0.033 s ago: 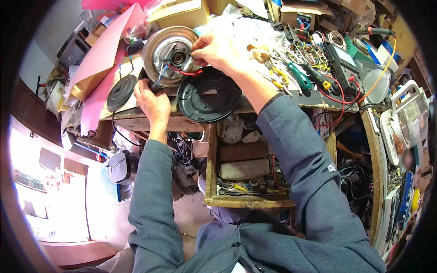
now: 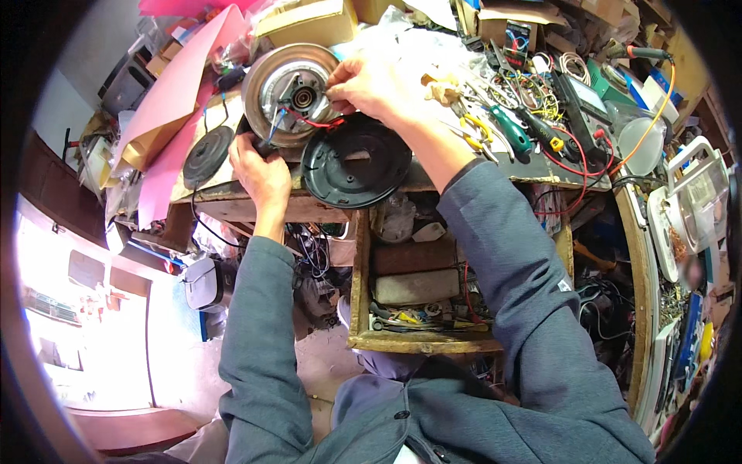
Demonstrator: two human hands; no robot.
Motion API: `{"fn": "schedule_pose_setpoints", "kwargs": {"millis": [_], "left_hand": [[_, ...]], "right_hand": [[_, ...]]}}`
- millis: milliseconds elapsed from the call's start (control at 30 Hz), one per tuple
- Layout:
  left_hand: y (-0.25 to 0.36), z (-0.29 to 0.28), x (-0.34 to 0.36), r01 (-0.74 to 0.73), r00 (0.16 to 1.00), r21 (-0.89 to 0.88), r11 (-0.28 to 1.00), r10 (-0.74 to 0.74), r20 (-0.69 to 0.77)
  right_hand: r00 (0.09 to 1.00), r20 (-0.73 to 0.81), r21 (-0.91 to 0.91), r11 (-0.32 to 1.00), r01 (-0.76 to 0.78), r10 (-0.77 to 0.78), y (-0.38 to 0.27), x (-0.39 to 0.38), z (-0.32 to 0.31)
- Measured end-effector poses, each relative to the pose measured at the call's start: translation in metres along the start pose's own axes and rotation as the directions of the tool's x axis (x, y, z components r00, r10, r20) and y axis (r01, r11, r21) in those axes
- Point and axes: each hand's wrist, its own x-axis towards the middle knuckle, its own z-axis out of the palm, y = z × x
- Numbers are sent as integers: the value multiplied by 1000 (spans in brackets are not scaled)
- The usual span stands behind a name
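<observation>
A round metal appliance assembly [image 2: 274, 81] with a bearing-like centre and red and blue wires stands on the bench. My left hand [image 2: 259, 170] has its fingers curled round a dark part at the assembly's lower left. My right hand [image 2: 363, 93] pinches at the assembly's right side; what is between the fingertips is hidden. Below the right hand lies a round black plastic cover [image 2: 348, 174], touching or close to the assembly. A black disc [image 2: 207, 155] with a cord lies left of my left hand.
Pink sheets [image 2: 162, 116] lean at left, cardboard boxes [image 2: 301, 23] behind. Pliers [image 2: 475, 127], a green-handled screwdriver [image 2: 510, 131], tangled wires and a meter [image 2: 580, 97] crowd the right. An open drawer [image 2: 421, 340] holds tools. A soldering iron [image 2: 641, 52] sits at upper right.
</observation>
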Motion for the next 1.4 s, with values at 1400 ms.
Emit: {"fn": "schedule_pose_setpoints", "kwargs": {"millis": [1400], "left_hand": [[8,3,5,-109,993,50,993,106,46]], "right_hand": [[996,-49,-408,912,47,-74,-1,9,-11]]}}
